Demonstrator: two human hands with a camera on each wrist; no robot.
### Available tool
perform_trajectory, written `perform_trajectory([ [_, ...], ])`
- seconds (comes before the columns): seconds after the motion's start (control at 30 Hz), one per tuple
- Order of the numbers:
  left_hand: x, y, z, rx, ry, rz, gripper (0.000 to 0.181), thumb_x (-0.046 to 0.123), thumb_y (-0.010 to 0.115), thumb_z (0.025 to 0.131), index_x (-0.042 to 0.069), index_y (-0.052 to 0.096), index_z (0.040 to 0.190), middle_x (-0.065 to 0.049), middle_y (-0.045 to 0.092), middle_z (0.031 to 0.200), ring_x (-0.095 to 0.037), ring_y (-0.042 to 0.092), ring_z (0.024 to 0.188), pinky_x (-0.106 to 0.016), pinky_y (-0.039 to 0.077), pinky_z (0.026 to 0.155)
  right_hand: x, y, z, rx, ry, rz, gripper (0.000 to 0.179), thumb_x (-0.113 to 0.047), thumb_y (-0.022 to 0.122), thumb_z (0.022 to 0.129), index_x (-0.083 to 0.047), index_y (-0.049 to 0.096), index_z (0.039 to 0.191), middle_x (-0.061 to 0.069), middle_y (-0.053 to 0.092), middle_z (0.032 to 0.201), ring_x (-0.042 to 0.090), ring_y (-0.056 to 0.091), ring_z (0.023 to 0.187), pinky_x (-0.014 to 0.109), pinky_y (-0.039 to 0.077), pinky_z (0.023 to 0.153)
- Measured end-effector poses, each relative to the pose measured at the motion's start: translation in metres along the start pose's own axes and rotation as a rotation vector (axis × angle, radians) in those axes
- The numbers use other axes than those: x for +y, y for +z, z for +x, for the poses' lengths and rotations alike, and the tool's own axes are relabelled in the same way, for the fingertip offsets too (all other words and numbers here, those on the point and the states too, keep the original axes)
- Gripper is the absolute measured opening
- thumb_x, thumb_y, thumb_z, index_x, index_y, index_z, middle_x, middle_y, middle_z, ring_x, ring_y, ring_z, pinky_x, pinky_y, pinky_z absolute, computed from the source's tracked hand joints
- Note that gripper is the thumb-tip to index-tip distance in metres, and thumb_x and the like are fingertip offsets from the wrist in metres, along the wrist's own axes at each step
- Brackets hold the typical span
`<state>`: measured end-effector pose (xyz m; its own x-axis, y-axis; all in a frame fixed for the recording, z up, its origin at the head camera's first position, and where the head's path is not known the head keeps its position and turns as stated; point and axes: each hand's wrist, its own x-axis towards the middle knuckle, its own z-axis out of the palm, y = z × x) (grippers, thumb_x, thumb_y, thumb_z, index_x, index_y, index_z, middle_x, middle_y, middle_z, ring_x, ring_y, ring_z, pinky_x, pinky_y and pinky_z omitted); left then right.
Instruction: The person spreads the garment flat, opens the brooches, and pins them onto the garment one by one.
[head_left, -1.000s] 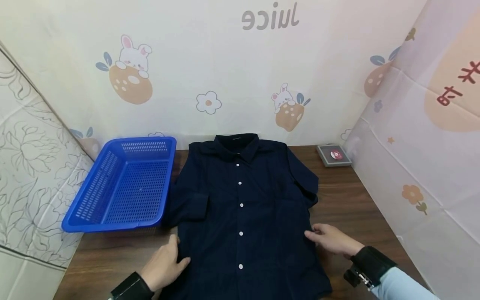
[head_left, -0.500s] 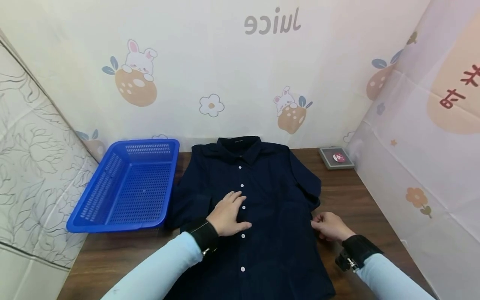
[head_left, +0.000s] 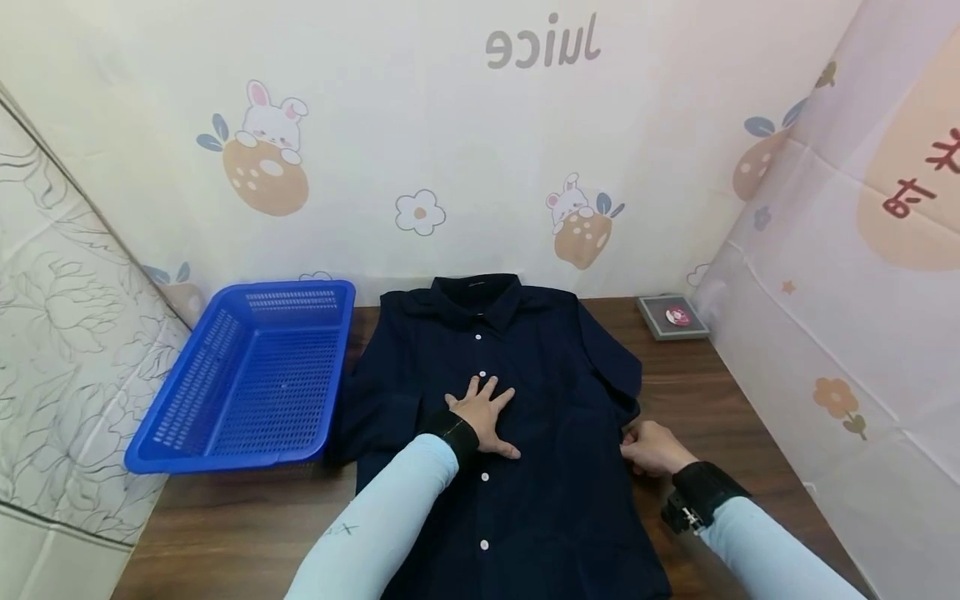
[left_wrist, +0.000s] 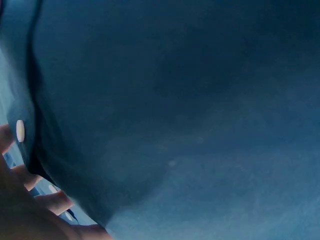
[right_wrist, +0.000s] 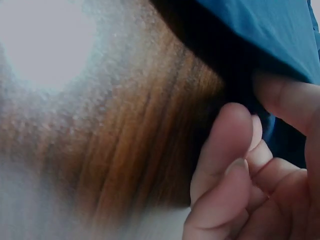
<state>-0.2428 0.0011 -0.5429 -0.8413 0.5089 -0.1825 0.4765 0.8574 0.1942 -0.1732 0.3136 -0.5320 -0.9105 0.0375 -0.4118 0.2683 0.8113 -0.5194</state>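
A navy short-sleeved button-up shirt [head_left: 540,500] lies face up, collar away from me, its left-side sleeve folded in over the front. My left hand [head_left: 483,419] rests on the middle of the shirt by the button line, fingers spread. In the left wrist view, the fingers of that hand [left_wrist: 30,210] show at the lower left, beside a white button [left_wrist: 20,131]. At the shirt's right side edge, my right hand [head_left: 654,448] pinches the cloth below the sleeve. The right wrist view has its thumb [right_wrist: 287,100] against the fabric, the other fingers curled.
A blue perforated plastic basket [head_left: 330,417] stands at the left, right beside the shirt's sleeve. In the back right corner sits a small grey box [head_left: 681,332] with a red-and-white emblem. Printed cloth walls [head_left: 480,167] border the brown wooden table [head_left: 720,400].
My left hand has moved from the shirt's lower left edge up onto its middle and spread its fingers. My right hand has moved slightly up along the side edge and now pinches the cloth.
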Motion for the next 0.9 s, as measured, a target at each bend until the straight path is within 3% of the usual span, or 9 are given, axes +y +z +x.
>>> perform_trajectory([
  [0.13,-0.005,0.003,0.000,-0.012,-0.048,0.009,0.111,0.078,0.072,0.057,0.033,0.032,0.150,-0.005,0.019,0.159,-0.037,0.015,0.144,-0.076,0.026,0.093,-0.002,0.001,0.005,-0.029,-0.045,0.019,0.029,-0.020,0.063,0.086,-0.015,0.048,0.062,0.003,0.056,0.055,0.017,0.057,0.052,0.029,0.045,0.046],
  [0.3,-0.004,0.004,0.004,-0.011,-0.039,0.015,0.110,0.078,0.072,0.056,0.033,0.034,0.150,-0.005,0.020,0.159,-0.037,0.016,0.144,-0.076,0.027,0.093,0.001,-0.007,0.002,-0.053,-0.065,0.093,0.032,-0.021,0.061,0.088,-0.013,0.046,0.061,0.005,0.058,0.060,0.018,0.060,0.055,0.031,0.047,0.048],
  [0.67,0.004,0.006,0.012,-0.026,-0.063,0.032,0.112,0.079,0.073,0.054,0.035,0.033,0.149,-0.004,0.019,0.159,-0.036,0.015,0.144,-0.075,0.028,0.093,0.003,-0.036,-0.005,-0.059,-0.092,0.352,0.014,-0.006,0.053,0.087,-0.004,0.049,0.074,0.010,0.057,0.072,0.021,0.063,0.063,0.032,0.053,0.057],
  [0.83,0.004,0.005,0.010,-0.020,-0.063,0.048,0.112,0.079,0.073,0.054,0.034,0.034,0.149,-0.004,0.020,0.158,-0.037,0.016,0.144,-0.075,0.030,0.092,0.003,-0.045,-0.007,-0.023,-0.140,0.345,0.005,-0.005,0.053,0.087,0.000,0.051,0.086,0.006,0.055,0.069,0.023,0.063,0.063,0.033,0.052,0.056],
  [0.9,0.003,0.004,0.010,-0.016,-0.064,0.057,0.112,0.079,0.073,0.053,0.034,0.035,0.149,-0.004,0.021,0.158,-0.037,0.017,0.143,-0.075,0.030,0.091,0.004,-0.050,-0.009,0.002,-0.164,0.313,0.011,-0.005,0.051,0.089,0.003,0.052,0.095,0.006,0.056,0.070,0.023,0.062,0.063,0.033,0.052,0.056],
])
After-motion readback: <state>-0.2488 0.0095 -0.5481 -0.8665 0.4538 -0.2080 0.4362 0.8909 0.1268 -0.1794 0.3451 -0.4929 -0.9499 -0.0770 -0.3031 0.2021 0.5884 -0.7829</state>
